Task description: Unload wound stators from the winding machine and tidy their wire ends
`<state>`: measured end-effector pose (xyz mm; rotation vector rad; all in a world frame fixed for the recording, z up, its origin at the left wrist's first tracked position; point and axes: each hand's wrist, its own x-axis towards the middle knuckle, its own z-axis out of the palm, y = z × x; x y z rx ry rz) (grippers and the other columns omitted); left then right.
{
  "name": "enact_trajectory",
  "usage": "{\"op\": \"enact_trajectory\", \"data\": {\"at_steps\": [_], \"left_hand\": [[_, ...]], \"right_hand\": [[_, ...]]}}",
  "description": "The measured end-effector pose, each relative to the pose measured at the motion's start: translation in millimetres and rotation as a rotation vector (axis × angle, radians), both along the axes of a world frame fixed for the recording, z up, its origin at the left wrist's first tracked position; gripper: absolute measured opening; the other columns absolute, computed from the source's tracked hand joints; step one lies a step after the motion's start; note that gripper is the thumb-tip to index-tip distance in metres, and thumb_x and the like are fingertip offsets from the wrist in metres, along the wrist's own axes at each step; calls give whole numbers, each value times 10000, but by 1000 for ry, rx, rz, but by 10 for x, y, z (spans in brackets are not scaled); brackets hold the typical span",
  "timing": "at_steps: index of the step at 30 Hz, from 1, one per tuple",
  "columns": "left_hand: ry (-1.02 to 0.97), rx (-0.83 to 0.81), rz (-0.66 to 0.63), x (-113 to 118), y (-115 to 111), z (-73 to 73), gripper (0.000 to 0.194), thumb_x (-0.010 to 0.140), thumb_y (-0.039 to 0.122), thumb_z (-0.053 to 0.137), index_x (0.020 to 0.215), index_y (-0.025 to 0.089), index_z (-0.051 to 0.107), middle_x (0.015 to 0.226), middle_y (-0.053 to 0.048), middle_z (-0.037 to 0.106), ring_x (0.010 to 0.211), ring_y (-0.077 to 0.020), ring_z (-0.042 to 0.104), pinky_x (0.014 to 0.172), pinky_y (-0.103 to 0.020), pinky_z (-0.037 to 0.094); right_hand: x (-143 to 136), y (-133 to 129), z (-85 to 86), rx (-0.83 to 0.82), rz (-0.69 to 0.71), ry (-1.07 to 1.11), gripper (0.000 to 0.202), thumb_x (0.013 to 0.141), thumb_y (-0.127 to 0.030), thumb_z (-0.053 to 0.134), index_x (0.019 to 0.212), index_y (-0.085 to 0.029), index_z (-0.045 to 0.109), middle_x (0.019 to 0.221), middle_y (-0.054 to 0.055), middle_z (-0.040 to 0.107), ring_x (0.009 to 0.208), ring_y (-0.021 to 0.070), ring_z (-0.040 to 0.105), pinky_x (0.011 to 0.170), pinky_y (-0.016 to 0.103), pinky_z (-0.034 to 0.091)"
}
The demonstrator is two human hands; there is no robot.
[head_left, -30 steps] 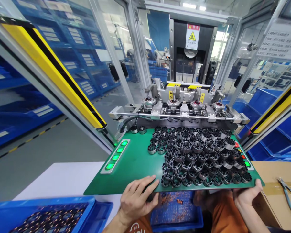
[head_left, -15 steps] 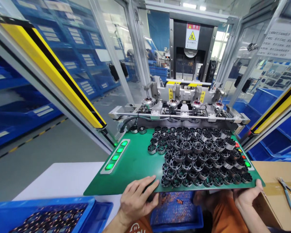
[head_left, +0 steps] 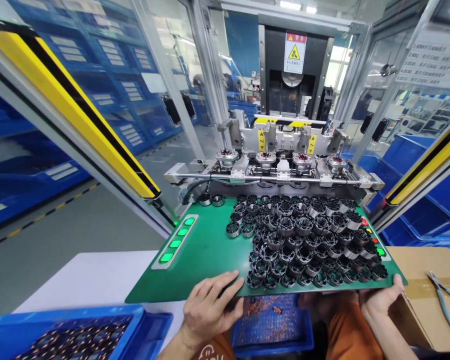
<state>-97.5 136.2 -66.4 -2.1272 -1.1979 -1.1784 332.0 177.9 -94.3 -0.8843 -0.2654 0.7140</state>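
My left hand [head_left: 212,306] rests at the front edge of the green work surface [head_left: 206,255], fingers bent over the edge and thumb below, holding nothing. At the right front corner, my right hand [head_left: 381,299] has its thumb on top of the edge, its other fingers hidden under it. Many black and silver ring-shaped cores [head_left: 303,252] stand in rows and stacks between the hands, on the right half of the surface. Two more cores [head_left: 211,200] sit at the back left. Behind them, the machine [head_left: 283,170] carries several round fixtures with copper-coloured parts.
A blue bin [head_left: 135,320] of wound parts is at the lower left. A blue tray [head_left: 273,337] with copper scraps lies below the edge. Pliers [head_left: 443,305] rest on a cardboard box [head_left: 420,270] at right. Yellow-black posts [head_left: 78,115] flank the machine.
The view has shifted slightly, so things appear a little further left. Both hands stay at the same places on the front edge.
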Motion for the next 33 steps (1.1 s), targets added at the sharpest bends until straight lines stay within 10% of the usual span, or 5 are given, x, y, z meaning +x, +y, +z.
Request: {"op": "enact_trajectory", "data": {"at_steps": [33], "left_hand": [[11, -7, 2, -6, -5, 13, 213, 931, 272, 653, 1127, 281, 736, 1078, -17, 788, 942, -192, 710, 878, -358, 487]], "right_hand": [[-4, 12, 6, -63, -111, -14, 661, 828, -655, 508, 1302, -219, 655, 1306, 56, 710, 1194, 286, 663, 1036, 534, 570]]}}
